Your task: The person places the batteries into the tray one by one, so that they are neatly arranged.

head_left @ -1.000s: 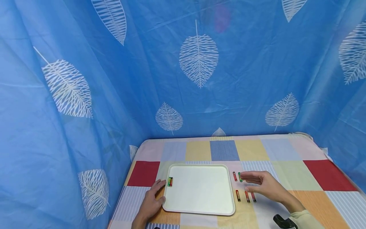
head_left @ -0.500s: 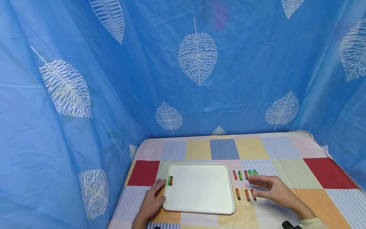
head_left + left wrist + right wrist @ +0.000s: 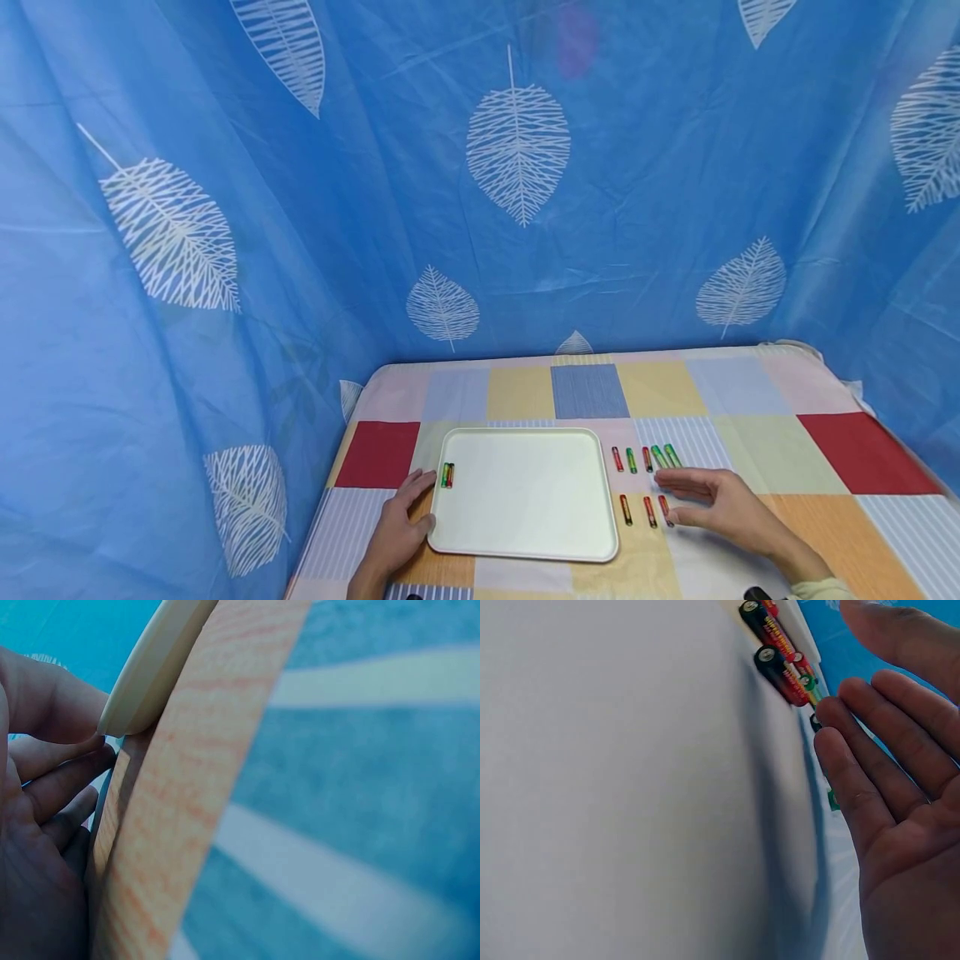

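My left hand (image 3: 394,532) rests at the left edge of a white tray (image 3: 525,546), thumb and fingers loosely spread. In the left wrist view the thumb (image 3: 56,705) touches the tray rim (image 3: 142,690). On the tray's left side lie two batteries, a green battery (image 3: 444,476) beside a red battery (image 3: 451,476). Right of the tray my right hand (image 3: 723,504) is held with extended fingers, grasping nothing. Its thumb is close to a red-and-black battery (image 3: 665,510); whether they touch I cannot tell. In the right wrist view another battery (image 3: 781,675) lies beyond the fingertips.
Batteries lie in two rows right of the tray. Several red and green ones, among them a green battery (image 3: 660,456), form the back row; the front row includes a red-and-black battery (image 3: 626,509). A patchwork cloth (image 3: 780,458) covers the table. Blue curtain (image 3: 637,250) encloses it.
My right hand has moved to the right, uncovering batteries in the back row. The left hand stays at the tray edge. The batteries look unmoved.
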The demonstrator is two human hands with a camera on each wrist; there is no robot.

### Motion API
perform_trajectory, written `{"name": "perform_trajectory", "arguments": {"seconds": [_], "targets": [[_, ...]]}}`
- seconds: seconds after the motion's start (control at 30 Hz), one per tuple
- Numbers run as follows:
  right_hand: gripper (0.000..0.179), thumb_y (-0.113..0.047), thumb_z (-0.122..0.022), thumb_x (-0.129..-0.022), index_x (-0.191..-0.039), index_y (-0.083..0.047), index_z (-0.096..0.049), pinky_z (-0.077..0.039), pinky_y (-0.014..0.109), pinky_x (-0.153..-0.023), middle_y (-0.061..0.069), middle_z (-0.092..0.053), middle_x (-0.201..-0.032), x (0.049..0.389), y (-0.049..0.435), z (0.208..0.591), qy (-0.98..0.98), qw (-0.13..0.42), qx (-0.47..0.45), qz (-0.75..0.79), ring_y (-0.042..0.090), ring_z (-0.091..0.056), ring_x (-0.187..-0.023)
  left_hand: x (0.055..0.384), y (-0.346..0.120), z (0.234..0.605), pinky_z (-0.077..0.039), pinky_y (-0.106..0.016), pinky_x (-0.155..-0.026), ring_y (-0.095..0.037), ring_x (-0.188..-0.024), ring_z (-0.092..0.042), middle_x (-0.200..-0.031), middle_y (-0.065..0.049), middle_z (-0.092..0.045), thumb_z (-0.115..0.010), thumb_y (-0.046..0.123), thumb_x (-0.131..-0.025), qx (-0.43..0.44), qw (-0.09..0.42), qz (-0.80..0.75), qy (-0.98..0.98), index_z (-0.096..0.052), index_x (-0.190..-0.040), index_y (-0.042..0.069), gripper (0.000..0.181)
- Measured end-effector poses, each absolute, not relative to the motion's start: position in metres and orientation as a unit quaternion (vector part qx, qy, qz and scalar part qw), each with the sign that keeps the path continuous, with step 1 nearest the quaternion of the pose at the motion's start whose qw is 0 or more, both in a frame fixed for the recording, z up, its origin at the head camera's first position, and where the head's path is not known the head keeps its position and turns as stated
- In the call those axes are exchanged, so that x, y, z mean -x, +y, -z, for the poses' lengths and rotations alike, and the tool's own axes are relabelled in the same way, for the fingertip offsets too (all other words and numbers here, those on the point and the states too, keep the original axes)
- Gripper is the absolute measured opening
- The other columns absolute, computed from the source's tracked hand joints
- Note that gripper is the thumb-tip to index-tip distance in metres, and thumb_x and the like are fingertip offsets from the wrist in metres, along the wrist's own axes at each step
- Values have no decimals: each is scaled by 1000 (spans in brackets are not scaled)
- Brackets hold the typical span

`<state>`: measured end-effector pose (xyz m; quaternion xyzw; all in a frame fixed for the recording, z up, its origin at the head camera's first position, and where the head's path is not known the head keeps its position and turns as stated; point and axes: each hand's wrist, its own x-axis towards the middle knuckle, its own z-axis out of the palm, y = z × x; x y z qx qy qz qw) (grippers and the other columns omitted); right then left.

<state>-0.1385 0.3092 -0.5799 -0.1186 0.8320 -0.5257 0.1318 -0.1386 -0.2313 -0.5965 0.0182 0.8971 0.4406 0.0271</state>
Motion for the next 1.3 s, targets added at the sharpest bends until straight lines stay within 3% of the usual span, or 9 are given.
{"name": "perform_trajectory", "arguments": {"seconds": [0.37, 0.67, 0.87, 1.3], "targets": [[65, -25, -91, -89, -144, 0, -68, -55, 11, -96, 19, -71, -145, 136, 309, 586, 835, 133, 112, 522, -4, -70, -121, 139, -230, 595, -31, -76, -126, -50, -159, -39, -164, -21, -54, -77, 1, -85, -18, 23, -435, 900, -66, -152, 11, 69], [62, -30, -95, -84, -140, -13, -75, -52, 11, -99, 4, -77, -139, 134, 306, 587, 875, 98, 135, 454, -10, -64, -123, 139, -230, 595, -30, -76, -126, -50, -159, -39, -164, -21, -55, -77, 1, -86, -16, 26, -430, 903, -65, -152, 11, 69], [58, -35, -95, -82, -135, -22, -78, -52, 13, -99, -4, -79, -134, 132, 303, 589, 897, 57, 149, 412, -8, -64, -124, 141, -232, 596, -31, -75, -126, -49, -159, -40, -163, -20, -56, -76, 0, -86, -22, 20, -428, 903, -66, -152, 10, 68], [49, -33, -95, -83, -129, -25, -81, -57, 19, -97, -6, -80, -129, 113, 284, 593, 918, 27, 117, 378, -1, -68, -121, 140, -246, 599, -32, -74, -126, -48, -159, -40, -163, -19, -57, -78, 1, -85, -34, 22, -427, 903, -66, -152, 11, 68]]}}
